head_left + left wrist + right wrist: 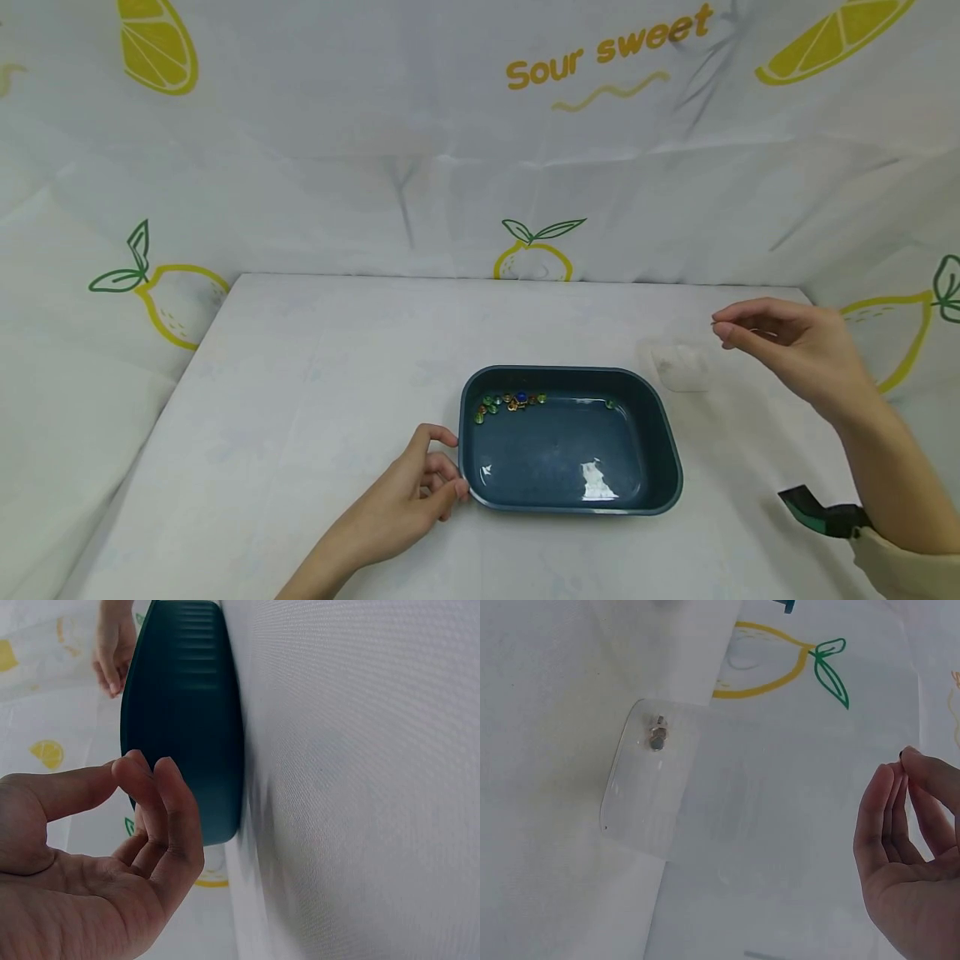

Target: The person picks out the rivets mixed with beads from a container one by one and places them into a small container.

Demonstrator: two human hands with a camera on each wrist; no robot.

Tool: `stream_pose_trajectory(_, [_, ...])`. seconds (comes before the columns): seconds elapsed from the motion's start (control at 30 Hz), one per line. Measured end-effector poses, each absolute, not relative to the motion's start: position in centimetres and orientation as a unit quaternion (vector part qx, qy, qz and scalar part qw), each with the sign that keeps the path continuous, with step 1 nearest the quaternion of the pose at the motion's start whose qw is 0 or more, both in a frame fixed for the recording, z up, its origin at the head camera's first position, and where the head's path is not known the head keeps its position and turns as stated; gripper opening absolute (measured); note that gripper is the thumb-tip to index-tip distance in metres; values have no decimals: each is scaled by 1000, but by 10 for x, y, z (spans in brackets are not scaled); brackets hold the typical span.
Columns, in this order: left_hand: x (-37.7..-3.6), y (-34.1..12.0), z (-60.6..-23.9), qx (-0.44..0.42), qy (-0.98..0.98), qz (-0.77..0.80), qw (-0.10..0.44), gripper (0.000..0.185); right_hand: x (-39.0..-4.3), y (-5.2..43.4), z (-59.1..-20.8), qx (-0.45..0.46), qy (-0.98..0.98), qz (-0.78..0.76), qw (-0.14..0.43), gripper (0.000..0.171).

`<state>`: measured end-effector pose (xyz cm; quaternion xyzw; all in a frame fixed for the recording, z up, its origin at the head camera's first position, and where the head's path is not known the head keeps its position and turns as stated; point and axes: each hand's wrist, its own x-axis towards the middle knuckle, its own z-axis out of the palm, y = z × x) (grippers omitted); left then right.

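A dark blue plastic basin [562, 510] stands on the white-covered table. Inside, several small green and amber glass beads [491, 404] cluster at the back left, with a blue bead [522, 397] among them. One green bead [610, 404] lies apart at the back right. At the basin's left side, my left hand [408, 500] is loosely curled, its fingertips right at the rim. Raised to the right of the basin, my right hand [802, 350] pinches a tiny dark piece [901, 754] between thumb and fingertips; I cannot tell what it is.
Behind the basin's right corner sits a clear plastic container [681, 368]; a small metallic-looking item [658, 735] shows at one end of it. A dark strap [825, 512] sticks out near the right sleeve. A lemon-printed cloth [450, 167] hangs beyond the table's back edge.
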<state>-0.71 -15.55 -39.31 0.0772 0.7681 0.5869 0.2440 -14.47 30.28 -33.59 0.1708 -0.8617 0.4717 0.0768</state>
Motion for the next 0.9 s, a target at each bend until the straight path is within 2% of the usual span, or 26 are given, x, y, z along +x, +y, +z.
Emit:
stream_pose_trajectory(0.57, [-7,-155,-393,74,766,589,246,47,-159,316,-362,129,-898,417,50,17])
stream_pose_trajectory(0.9, [-7,-156,-394,76,766,589,246,47,-164,319,-372,160,-911,374,63,14])
